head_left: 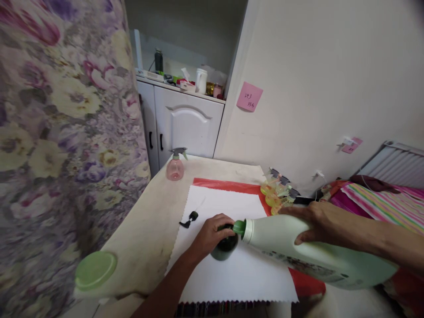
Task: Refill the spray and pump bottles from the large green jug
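Observation:
My left hand (213, 232) is closed around the neck of a dark green bottle (223, 251) standing on a white sheet with a zigzag edge (238, 282). In my right hand (318, 223) is a large pale green jug (278, 236), tipped nearly on its side. Its green spout (239, 227) is at the mouth of the dark bottle. Whether liquid is flowing I cannot make out. A black pump top (189, 219) with a thin clear tube lies on the sheet, left of my left hand.
A pink spray bottle (175, 169) stands on the table's far left corner. A green round lid (96, 270) lies at the near left. Yellow clear containers (273, 196) sit at the right edge, over red material (228, 185). A floral curtain (66, 132) hangs left.

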`<state>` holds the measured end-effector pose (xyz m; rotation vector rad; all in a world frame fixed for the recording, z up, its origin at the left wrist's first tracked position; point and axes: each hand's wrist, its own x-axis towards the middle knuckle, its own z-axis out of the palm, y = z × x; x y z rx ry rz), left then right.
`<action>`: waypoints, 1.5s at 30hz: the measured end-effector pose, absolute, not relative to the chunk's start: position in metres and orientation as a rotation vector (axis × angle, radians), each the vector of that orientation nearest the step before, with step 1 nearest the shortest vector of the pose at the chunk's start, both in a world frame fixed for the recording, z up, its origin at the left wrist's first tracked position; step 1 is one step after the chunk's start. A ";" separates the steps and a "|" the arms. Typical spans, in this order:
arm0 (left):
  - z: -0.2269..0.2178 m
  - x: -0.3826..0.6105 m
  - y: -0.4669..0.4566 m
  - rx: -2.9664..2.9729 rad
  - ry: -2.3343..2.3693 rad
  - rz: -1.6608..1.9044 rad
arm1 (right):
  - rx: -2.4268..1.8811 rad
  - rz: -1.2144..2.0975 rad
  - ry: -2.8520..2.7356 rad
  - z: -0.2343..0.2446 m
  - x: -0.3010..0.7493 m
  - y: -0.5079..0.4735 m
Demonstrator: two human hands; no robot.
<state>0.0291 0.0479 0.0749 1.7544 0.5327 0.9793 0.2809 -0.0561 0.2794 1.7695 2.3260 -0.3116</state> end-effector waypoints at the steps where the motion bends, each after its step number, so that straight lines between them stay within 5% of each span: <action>1: 0.075 0.029 0.048 1.755 0.533 0.979 | 1.767 -0.310 2.327 0.279 0.281 -0.056; 45: 0.076 0.029 0.047 1.771 0.543 0.983 | 1.736 -0.254 2.369 0.282 0.278 -0.056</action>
